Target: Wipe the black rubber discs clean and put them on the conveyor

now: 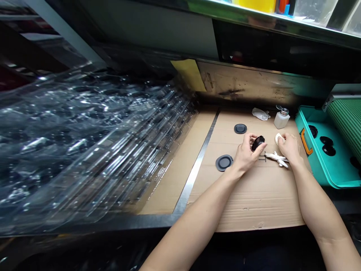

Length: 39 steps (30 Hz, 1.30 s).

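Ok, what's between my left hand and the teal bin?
Between left hand and teal bin, the head view shows your right hand, holding a small white pad, and a twisted white scrap on cardboard.

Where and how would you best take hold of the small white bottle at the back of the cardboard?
Probably by the sides of the white bottle's body, below its metal top, coming from the near side. It stands upright, its lid appears tipped open, and the back panel rises behind. The right hand is nearest, but holds a white pad.
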{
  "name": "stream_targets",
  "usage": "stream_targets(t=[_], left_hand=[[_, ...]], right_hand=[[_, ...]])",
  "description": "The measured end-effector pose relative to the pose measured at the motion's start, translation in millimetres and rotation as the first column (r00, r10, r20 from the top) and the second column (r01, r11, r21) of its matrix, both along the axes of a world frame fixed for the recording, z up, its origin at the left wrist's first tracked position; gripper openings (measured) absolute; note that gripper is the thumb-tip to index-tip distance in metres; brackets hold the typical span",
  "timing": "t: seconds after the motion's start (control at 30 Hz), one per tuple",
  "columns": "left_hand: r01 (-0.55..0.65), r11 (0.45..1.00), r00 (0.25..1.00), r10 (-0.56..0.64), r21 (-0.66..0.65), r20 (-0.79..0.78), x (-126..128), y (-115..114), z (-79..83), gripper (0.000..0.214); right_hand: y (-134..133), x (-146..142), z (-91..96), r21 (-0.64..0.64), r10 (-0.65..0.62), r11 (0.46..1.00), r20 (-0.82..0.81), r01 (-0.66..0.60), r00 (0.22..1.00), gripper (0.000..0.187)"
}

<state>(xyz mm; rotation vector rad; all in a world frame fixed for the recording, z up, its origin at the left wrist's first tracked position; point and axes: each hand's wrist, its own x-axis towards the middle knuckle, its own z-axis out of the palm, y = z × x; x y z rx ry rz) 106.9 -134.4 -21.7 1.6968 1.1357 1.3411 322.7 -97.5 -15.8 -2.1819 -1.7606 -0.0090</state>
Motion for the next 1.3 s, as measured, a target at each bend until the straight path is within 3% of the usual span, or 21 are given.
stream_targets(t=[0.03,0.13,0.27,0.4,0.5,0.73,0.93,1.0,1.07,1.3], left_hand=[[0.003,0.999,1.0,-0.003,-0.048,0.002,-4,2,1.7,0.036],[-0.098,0.984,0.995,0.103,-0.151,0.021,-24,20,7.0,0.042],[-0.248,0.947,0.969,0.238,-0.206,-0.07,-53,70,13.3,0.033],[-0.218,0.936,0.943,0.129,-0.278,-0.307,-69,117,15.2,0.037],[-0.199,0.935,0.881,0.04,-0.292,-0.471,-72,135,10.7,0.032],[-0.206,0.97,0.706,0.055,-0.13,-0.706,-71,148,0.2,0.036],[-0.178,0.976,0.422,-0.036,-0.122,-0.906,-64,143,24.0,0.089],[-0.168,0.975,0.346,-0.08,-0.146,-0.935,-58,139,28.6,0.097],[-0.139,0.977,0.326,-0.109,-0.161,-0.939,-50,137,28.7,0.092],[-0.085,0.989,0.384,-0.081,-0.122,-0.92,-40,140,19.8,0.058]], right_hand=[[0,0,-1.4,0.015,-0.01,1.0,-0.001,0.01,1.0,0.034],[0,-3,-4.8,0.032,-0.039,0.999,-0.007,0.039,0.999,0.035],[-1,-6,-6.4,0.013,-0.048,0.999,-0.032,0.048,0.998,0.033],[-1,-7,-7.5,0.007,-0.053,0.999,-0.051,0.054,0.997,0.033],[-2,-7,-8.7,-0.004,-0.061,0.998,-0.071,0.061,0.996,0.033],[-3,-7,-7.5,-0.01,-0.049,0.999,-0.107,0.048,0.993,0.034],[0,-5,-8.4,0.002,-0.049,0.999,-0.101,0.049,0.994,0.034],[1,-5,-9.6,0.013,-0.044,0.999,-0.093,0.045,0.995,0.035],[2,-4,-10.2,0.018,-0.045,0.999,-0.088,0.047,0.995,0.036],[5,-1,-9.4,0.026,-0.043,0.999,-0.089,0.045,0.995,0.038]])
